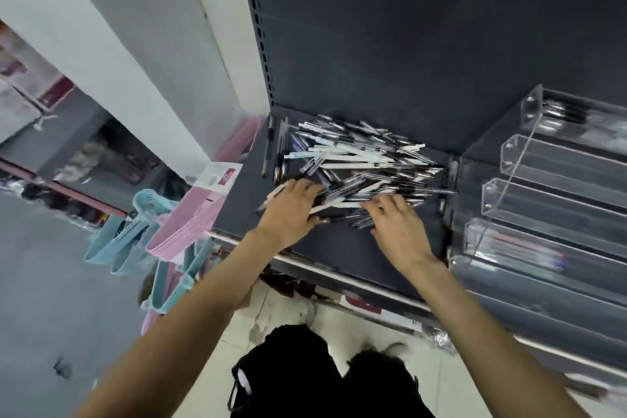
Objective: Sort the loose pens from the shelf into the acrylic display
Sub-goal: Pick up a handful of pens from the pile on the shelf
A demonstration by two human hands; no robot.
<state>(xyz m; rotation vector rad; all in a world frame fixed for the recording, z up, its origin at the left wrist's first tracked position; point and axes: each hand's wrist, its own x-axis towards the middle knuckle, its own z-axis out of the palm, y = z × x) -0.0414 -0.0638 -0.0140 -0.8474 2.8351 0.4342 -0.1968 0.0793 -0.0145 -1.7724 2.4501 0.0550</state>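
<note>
A heap of loose pens (359, 159), black, clear and white, lies on the dark grey shelf (339, 248). My left hand (288, 210) lies on the pile's near left edge, its fingers over several pens. My right hand (397, 224) reaches into the near right edge, fingers spread and touching pens. Whether either hand grips a pen is blurred. The stepped acrylic display (543, 187) stands to the right on the same shelf. Its top tier holds dark pens and a lower tier holds a few coloured ones.
A metal rail (322, 268) runs along the shelf's front edge. Pink trays (200, 217) and blue plastic items (129, 241) hang left of the shelf. A slotted upright (261, 34) and the dark back panel rise behind the pens. White floor tiles lie below.
</note>
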